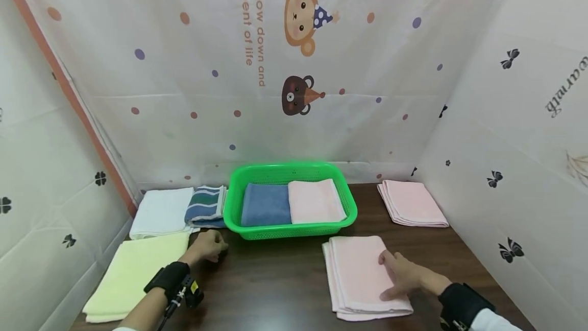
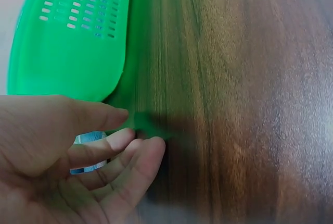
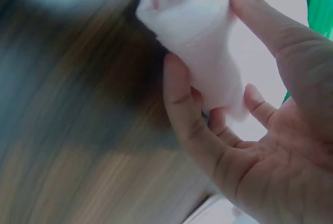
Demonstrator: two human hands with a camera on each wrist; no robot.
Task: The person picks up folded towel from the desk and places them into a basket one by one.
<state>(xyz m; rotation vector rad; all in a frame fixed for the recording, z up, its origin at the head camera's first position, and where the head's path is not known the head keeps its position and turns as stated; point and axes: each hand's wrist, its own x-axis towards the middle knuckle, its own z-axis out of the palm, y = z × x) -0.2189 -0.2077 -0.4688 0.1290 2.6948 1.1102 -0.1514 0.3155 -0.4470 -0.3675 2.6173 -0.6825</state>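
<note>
A folded pink towel (image 1: 358,269) lies on the table in front of the green basket, to its right. My right hand (image 1: 404,275) grips this towel at its right edge; in the right wrist view the thumb lies over the pale cloth (image 3: 208,41) and the fingers bend round its edge. My left hand (image 1: 210,245) holds nothing. Its fingers are loosely curled close to the front left corner of the green basket (image 2: 73,62), just above the wood. Inside the basket (image 1: 294,231) a folded blue towel (image 1: 266,205) and a folded pink one (image 1: 316,202) sit side by side.
On the left lie a yellow towel (image 1: 138,272), a white towel (image 1: 163,211) and a striped blue-green towel (image 1: 205,204) beside the basket. Another pink towel (image 1: 411,202) is at the back right. Printed curtains (image 1: 367,132) enclose the wooden table (image 1: 275,280).
</note>
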